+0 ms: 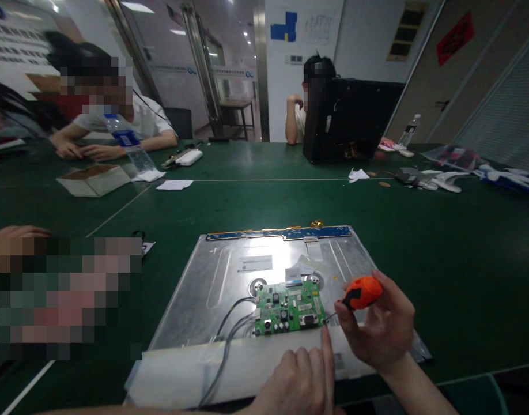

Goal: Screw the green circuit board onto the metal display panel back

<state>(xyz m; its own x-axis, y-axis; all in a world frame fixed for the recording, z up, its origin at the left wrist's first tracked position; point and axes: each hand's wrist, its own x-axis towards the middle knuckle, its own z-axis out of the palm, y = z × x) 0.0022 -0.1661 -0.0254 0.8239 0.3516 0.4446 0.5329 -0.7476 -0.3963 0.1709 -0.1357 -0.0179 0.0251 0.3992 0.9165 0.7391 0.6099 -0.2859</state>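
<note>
A metal display panel (191,294) lies on the green table with a green circuit board (290,305) on its back. Dark cables run from the board's left side toward the front. My right hand (381,325) holds an orange and black screwdriver (363,291), its thin shaft slanting down to the board's lower right corner. At that same corner rests the extended index finger of my left hand (297,374); its other fingers are curled, with nothing seen in them. A whitish film strip (173,369) covers the panel's near edge.
Across the green table (230,202), a person sits at the left behind a water bottle (128,141) and an open box (94,180). Another sits behind a black casing (355,118). Gloves (437,180) lie at the right. A person's hand (18,239) shows at the left edge.
</note>
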